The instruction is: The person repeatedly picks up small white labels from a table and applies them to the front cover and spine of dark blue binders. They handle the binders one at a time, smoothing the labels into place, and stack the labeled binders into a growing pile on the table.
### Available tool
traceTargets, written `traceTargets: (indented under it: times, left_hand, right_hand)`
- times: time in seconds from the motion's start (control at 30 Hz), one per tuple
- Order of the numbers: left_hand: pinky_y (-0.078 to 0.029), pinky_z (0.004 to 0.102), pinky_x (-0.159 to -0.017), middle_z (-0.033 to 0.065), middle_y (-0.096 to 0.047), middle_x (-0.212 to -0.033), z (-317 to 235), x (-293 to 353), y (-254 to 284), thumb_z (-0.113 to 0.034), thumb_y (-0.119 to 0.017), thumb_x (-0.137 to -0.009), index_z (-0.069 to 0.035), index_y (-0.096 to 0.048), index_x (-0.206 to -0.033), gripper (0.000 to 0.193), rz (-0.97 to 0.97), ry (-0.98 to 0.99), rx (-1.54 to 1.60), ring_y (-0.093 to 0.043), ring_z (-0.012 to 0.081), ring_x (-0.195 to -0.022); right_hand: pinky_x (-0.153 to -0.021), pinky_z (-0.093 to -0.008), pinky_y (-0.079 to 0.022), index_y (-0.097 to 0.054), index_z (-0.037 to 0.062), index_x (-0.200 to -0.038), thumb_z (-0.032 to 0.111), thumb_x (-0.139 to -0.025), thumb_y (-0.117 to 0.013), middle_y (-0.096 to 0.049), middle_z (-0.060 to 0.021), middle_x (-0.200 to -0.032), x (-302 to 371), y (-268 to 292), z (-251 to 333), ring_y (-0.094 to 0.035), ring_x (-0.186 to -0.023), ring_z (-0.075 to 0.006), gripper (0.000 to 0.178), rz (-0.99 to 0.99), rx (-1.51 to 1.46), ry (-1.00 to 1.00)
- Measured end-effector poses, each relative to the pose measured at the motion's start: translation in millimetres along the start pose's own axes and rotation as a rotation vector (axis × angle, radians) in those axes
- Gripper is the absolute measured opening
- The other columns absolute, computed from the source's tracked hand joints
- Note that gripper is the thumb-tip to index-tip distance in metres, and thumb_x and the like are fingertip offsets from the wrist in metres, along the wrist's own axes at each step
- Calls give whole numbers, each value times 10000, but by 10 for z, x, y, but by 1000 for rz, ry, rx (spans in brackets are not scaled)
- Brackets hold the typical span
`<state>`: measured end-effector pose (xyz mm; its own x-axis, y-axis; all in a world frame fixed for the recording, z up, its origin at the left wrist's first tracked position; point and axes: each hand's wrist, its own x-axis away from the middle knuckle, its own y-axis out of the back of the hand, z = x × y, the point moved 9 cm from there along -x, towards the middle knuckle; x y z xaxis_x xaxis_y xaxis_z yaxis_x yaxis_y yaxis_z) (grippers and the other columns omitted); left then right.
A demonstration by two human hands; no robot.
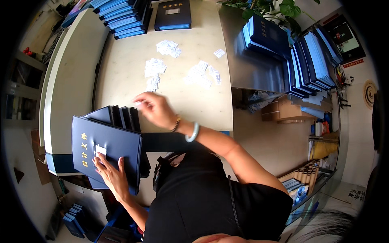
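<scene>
A dark blue file binder (117, 152) with gold lettering lies at the left, on top of several more binders. My left hand (110, 173) rests on its cover, fingers spread, the fingertips at a small clear holder with a white label (100, 150). To the right and above that binder, my right hand (154, 108) hangs over the table with fingers curled together, slightly blurred. Whatever its fingertips may hold is too small to make out. Beyond it, loose white paper labels (155, 67) lie in several small heaps on the pale tabletop (125, 60).
A tall stack of binders (125, 20) stands at the back left, beside a single binder (173, 16). More binders (267, 36) and a leafy plant (288, 10) occupy the side table at right. Cardboard boxes (279, 110) sit below it. A pale raised panel (77, 69) borders the table's left.
</scene>
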<state>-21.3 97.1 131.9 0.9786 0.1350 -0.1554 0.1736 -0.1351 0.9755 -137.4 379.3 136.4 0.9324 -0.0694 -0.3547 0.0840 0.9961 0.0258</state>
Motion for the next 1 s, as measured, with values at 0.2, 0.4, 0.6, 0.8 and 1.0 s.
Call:
traceTargets:
  times: [0.2, 0.4, 0.6, 0.8, 1.0]
  left_hand:
    - [-197, 638, -1159, 318, -208, -1560, -238, -30, 5, -416, -569, -981, -385, -254, -1565, 664, 143, -7, -129, -201, 499, -1459]
    - [-181, 681, -1140, 290, -162, -1588, -146, 5, -78, -567, -529, -954, -384, -258, -1564, 692, 111, 0, -143, -139, 480, -1486]
    - [-180, 674, -1144, 274, -172, -1595, -166, -15, -70, -514, -543, -968, -383, -277, -1559, 660, 106, 6, -136, -148, 466, -1490]
    - [-183, 672, -1146, 274, -184, -1588, -187, 1, -35, -498, -542, -973, -382, -282, -1558, 650, 103, 8, -124, -155, 465, -1488]
    - [-187, 681, -1141, 273, -179, -1591, -182, 12, -37, -488, -557, -968, -383, -284, -1557, 657, 98, 9, -134, -160, 466, -1487]
  right_hand:
    - [-766, -386, -538, -686, 47, -1017, -15, -883, -580, -703, -139, -973, 438, 2453, -1619, -681, -861, -310, 182, -450, 591, -132]
    - [-765, -362, -548, -695, 102, -1071, 44, -806, -734, -690, -110, -959, 602, 3640, -2216, -680, -810, -267, 273, -495, 939, -443]
    - [-919, -393, -504, -671, 43, -981, 360, -609, -929, -659, -142, -1091, 402, 3748, -2612, -596, -1090, -288, 553, -345, 1015, -518]
    - [-848, -392, -530, -690, 45, -956, 310, -613, -919, -699, -145, -981, 289, 3584, -2803, -651, -970, -301, 491, -223, 1061, -760]
    - [-780, -354, -561, -705, 46, -951, 150, -577, -926, -725, -115, -897, 316, 3527, -2753, -695, -848, -257, 448, -375, 903, -730]
